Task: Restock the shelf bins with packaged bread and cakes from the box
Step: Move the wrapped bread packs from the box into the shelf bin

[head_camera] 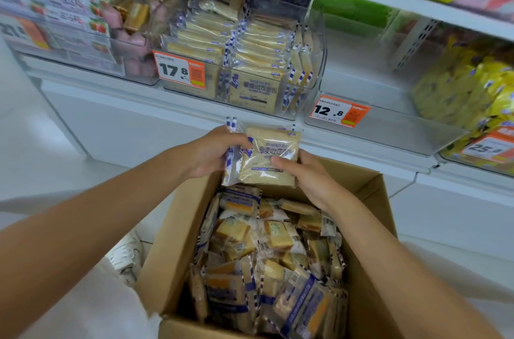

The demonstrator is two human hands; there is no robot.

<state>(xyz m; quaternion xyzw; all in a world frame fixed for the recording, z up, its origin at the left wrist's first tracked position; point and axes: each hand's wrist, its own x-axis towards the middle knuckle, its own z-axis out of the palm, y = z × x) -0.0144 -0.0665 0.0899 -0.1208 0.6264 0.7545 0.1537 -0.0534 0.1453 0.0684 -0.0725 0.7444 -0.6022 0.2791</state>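
Gripping bread pack (268,162) edges above box (178,230): hands (211,152) (308,180)

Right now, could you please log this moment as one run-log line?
state: pack held above box | left hand: grips pack | right hand: grips pack | bin: holds same packs

17.8 tag (179,71) on bread bin (319,44), 12.8 tag (339,111) on neighbouring bin (395,134), 藜麦吐司面包 on packet (268,160)

Both forearms are bare all the way down to the equally bare left hand (211,153) and right hand (310,181).
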